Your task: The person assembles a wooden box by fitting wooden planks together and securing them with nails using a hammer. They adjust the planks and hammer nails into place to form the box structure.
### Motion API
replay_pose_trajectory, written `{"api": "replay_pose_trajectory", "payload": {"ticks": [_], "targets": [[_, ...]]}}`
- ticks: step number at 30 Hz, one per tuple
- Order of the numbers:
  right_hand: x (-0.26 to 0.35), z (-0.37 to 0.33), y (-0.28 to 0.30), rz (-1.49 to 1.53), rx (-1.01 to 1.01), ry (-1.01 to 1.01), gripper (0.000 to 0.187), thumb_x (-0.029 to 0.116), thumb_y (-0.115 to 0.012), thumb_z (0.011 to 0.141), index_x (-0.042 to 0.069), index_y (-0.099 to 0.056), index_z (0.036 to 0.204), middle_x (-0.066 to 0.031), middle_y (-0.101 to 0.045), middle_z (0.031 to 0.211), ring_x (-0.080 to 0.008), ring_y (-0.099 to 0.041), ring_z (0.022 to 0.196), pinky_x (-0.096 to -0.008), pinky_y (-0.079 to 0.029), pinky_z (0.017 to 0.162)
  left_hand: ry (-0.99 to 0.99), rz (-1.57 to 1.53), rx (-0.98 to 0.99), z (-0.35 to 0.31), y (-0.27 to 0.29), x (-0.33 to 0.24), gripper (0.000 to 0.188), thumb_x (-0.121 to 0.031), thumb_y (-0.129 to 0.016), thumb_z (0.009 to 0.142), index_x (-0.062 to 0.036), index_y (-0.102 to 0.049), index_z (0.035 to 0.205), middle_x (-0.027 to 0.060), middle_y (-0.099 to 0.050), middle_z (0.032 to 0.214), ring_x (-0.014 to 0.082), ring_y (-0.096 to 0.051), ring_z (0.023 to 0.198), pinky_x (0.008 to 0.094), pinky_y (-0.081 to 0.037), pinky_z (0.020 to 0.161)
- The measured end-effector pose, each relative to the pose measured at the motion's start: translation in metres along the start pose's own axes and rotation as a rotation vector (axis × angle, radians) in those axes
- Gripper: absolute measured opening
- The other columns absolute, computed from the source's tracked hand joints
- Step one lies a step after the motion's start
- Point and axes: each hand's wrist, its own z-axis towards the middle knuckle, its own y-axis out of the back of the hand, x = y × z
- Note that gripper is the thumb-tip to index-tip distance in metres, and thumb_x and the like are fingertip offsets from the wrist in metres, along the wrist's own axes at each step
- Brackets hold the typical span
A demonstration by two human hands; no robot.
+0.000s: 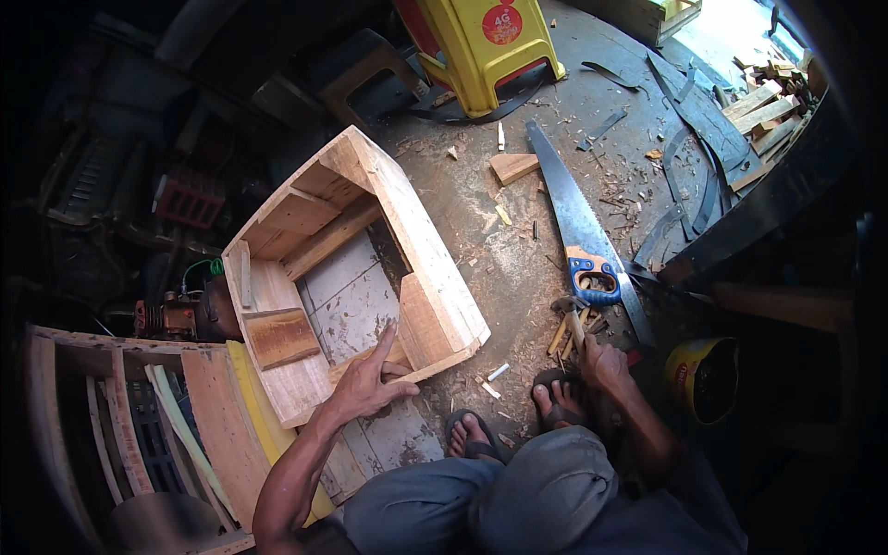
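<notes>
With the spread, empty left hand [368,384] pressing the open pale wooden box frame [356,277] at six o'clock, the right hand [599,363] clenching a wooden-handled hammer [571,324] should strike squarely, I judge.

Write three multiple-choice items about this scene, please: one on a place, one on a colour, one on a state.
1. Where does the saw lie?
A. on the floor, right of the frame
B. inside the frame
C. on the stool

2. What colour is the saw's handle?
A. red
B. blue
C. green

3. What is the left hand doing?
A. gripping the saw
B. resting open on the frame
C. hanging free

Answers: 1 A, its blade lies on the floor beside the frame. 2 B, the grip is blue. 3 B, spread fingers lie on the wood.
</notes>
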Motion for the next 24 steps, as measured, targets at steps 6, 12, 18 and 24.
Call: {"api": "replay_pose_trajectory", "payload": {"ticks": [6,12,18,24], "targets": [[-0.006,-0.017,0.033,0.052,-0.047,0.041,0.032,0.027,-0.067,0.088,0.005,-0.058,0.11,-0.0281,-0.071,0.093,-0.0474,-0.069,0.094,-0.0571,-0.053,0.083,0.013,0.044,-0.272,-0.012,-0.013,0.012,0.083,-0.046,-0.072,0.092,-0.0049,-0.038,0.155,0.014,-0.078,0.089,0.0253,-0.075,0.086,0.035,-0.055,0.08],[-0.029,-0.054,0.044,0.136,-0.073,0.02,0.024,0.021,-0.062,0.094,0.004,-0.063,0.111,-0.0256,-0.07,0.105,-0.0469,-0.067,0.099,-0.0528,-0.053,0.085,0.092,0.001,-0.185,-0.019,-0.009,0.008,0.061,-0.035,-0.066,0.095,-0.0055,-0.051,0.146,0.0149,-0.073,0.069,0.0208,-0.068,0.06,0.0351,-0.05,0.065],[-0.069,-0.145,0.117,0.25,-0.859,-0.429,0.027,0.018,-0.053,0.102,-0.002,-0.065,0.115,-0.0232,-0.069,0.109,-0.0382,-0.067,0.103,-0.0461,-0.052,0.092,0.012,-0.058,-0.147,-0.024,-0.021,0.023,0.05,-0.034,-0.065,0.095,-0.0046,-0.055,0.134,0.0119,-0.072,0.066,0.0186,-0.066,0.058,0.0326,-0.048,0.061],[-0.162,-0.15,0.125,-0.186,-0.149,-0.768,0.045,0.018,-0.049,0.102,0.0,-0.053,0.144,-0.0234,-0.057,0.142,-0.0386,-0.057,0.129,-0.0472,-0.046,0.109,-0.112,0.032,-0.385,0.052,0.004,0.009,0.025,-0.025,-0.059,0.102,-0.0033,-0.065,0.112,0.0135,-0.07,0.075,0.0234,-0.069,0.07,0.0355,-0.052,0.066]]}}
